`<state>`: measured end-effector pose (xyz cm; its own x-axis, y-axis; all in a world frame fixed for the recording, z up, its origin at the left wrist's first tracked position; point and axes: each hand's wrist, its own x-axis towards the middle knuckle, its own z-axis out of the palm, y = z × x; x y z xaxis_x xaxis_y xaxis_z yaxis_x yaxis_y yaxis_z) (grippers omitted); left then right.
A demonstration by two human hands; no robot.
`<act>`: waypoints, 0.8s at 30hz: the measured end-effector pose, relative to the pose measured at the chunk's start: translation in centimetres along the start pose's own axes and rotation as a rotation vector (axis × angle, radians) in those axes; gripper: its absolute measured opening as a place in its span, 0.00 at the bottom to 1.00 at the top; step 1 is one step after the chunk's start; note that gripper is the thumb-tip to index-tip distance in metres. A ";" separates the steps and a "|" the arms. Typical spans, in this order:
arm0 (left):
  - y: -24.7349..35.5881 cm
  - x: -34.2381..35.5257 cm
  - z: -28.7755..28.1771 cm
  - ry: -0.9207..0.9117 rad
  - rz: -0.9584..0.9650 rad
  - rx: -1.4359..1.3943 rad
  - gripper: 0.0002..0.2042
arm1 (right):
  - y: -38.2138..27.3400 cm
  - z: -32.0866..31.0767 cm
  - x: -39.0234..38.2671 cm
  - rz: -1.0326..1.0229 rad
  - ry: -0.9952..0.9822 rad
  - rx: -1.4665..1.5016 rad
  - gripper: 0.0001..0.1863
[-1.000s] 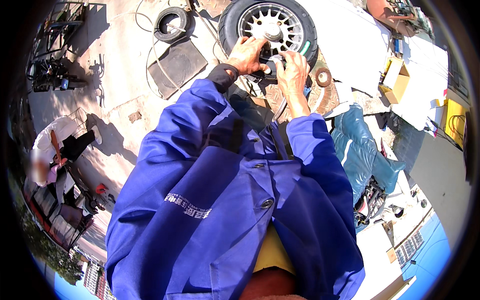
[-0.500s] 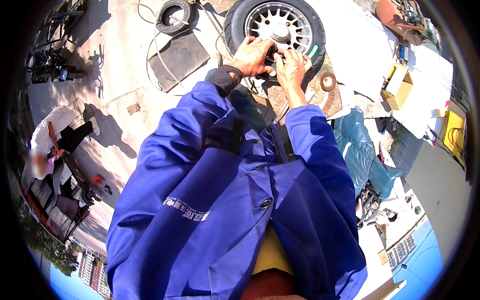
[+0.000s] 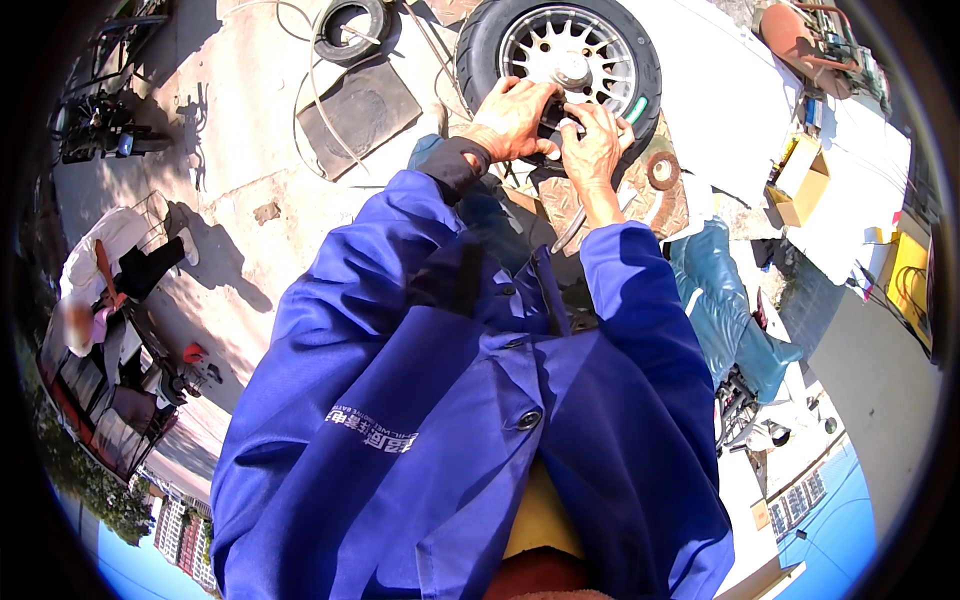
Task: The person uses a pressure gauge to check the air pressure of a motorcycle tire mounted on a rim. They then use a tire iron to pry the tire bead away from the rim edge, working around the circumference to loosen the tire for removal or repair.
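A black-tyred wheel [image 3: 571, 68] with a silver multi-spoke rim lies at the top centre. Both my hands meet at the near edge of its rim. My left hand [image 3: 512, 120] has its fingers bent and closed, the tips at the spokes just below the hub. Beside it, my right hand [image 3: 594, 148] is closed in a pinch, thumb against forefinger. Whatever sits between the fingertips is small, dark and mostly hidden by the fingers. A green mark shows on the tyre's right side.
A rusty metal plate [image 3: 638, 215] under the wheel bears a brown ring-shaped part [image 3: 662, 170]. Left of the wheel lie a smaller tyre [image 3: 352, 28], a dark mat [image 3: 360, 115] and a hose. An open cardboard box [image 3: 800, 183] stands right; another person [image 3: 105, 260] sits far left.
The wheel and both hands appear slightly further right and lower in the picture. My right fingers have shifted a little; both hands stay at the rim.
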<state>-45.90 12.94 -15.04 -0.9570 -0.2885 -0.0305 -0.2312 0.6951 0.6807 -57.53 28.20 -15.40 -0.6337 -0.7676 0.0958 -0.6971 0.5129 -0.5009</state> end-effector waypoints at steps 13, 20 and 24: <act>-0.5 -0.1 0.4 0.046 0.020 -0.023 0.45 | -0.4 0.4 -0.5 -0.082 0.066 0.038 0.11; -0.2 0.0 0.0 0.021 -0.005 -0.003 0.43 | -1.1 0.3 -1.1 -0.117 0.085 0.036 0.10; -0.2 0.0 -0.1 0.007 -0.007 -0.017 0.42 | -0.9 -0.1 -1.4 -0.163 0.065 0.030 0.13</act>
<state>-45.88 12.72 -15.09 -0.9541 -0.2979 -0.0304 -0.2349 0.6816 0.6930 -56.04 28.82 -15.03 -0.5340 -0.8128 0.2328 -0.7828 0.3713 -0.4993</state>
